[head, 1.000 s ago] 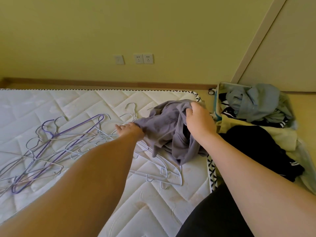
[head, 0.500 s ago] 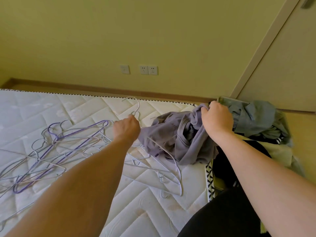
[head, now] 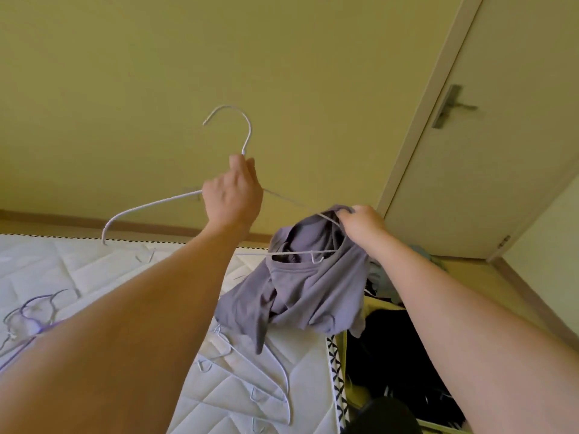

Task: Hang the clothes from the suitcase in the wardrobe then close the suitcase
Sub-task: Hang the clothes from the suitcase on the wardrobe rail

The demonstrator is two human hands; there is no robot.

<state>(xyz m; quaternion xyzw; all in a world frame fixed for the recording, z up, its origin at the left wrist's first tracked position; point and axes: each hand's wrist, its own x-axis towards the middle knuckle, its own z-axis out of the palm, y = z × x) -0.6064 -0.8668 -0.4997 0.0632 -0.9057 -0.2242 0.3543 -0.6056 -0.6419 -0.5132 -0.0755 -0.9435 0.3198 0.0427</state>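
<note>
Left hand (head: 233, 191) clamps thin white wire hanger (head: 150, 205); right hand (head: 360, 222) pinches crumpled grey cotton shirt's (head: 300, 292) collar. We feed the hanger arm through the neck without stretching it.

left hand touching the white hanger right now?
Touching. The head view shows the left hand gripping the white hanger at the base of its hook, fingers curled round the wire, both raised above the mattress.

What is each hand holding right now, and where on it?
Left hand grips the white hanger at the neck below its hook. Right hand pinches the grey shirt at its top edge.
</note>
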